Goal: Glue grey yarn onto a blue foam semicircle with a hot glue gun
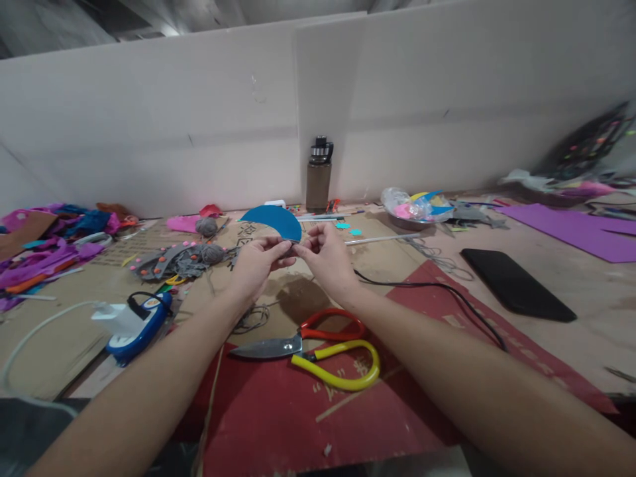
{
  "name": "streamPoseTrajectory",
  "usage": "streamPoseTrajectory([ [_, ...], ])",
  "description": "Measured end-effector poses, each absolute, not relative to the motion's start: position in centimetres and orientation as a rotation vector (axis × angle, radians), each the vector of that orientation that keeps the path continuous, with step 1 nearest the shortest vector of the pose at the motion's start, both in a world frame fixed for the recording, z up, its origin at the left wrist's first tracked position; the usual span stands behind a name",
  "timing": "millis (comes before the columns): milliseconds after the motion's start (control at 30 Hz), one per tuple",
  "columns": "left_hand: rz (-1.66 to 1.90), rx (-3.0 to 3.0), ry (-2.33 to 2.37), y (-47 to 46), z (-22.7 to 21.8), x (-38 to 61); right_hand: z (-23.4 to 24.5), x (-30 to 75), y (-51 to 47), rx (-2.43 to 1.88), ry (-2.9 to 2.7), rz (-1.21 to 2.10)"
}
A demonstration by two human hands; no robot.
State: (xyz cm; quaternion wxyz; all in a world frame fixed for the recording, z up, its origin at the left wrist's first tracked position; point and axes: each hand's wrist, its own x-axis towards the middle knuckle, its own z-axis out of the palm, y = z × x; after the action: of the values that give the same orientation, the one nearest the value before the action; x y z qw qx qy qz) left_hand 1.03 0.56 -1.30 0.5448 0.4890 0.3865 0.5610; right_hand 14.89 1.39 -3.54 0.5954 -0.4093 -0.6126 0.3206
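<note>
I have a bare left forearm (166,377) and a bare right forearm (447,341) on my feed, both smooth and plain as far as I can tell, slimmer at the far end and broadening toward the near side. My left hand (253,268) and right hand (332,260) are bare too, with slender, round-tipped fingers (278,251).

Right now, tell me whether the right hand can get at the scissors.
Probably yes: the scissors lie close by on the near side, with nothing seen on top. The right hand, though, is busy at the lower edge of the blue piece.
</note>
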Motion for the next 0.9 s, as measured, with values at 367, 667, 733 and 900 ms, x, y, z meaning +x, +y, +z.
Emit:
streamPoseTrajectory([
  [367, 1.485, 1.069, 1.091, 1.8, -0.9, -0.7, -2.0, 17.2, 2.2, -1.088, -1.882, 0.351],
  [667, 1.552, 1.104, 1.110, 2.7, -1.2, -1.5, -4.3, 21.3, 5.3, -1.784, -2.078, 0.334],
  [733, 1.554, 1.118, 1.094, 2.5, -1.2, -1.3, -5.5, 20.9, 5.6, -1.761, -2.031, 0.313],
  [900, 1.538, 1.146, 1.089, 2.5, -1.2, -1.3, -5.0, 20.7, 6.0, -1.683, -1.842, 0.493],
])
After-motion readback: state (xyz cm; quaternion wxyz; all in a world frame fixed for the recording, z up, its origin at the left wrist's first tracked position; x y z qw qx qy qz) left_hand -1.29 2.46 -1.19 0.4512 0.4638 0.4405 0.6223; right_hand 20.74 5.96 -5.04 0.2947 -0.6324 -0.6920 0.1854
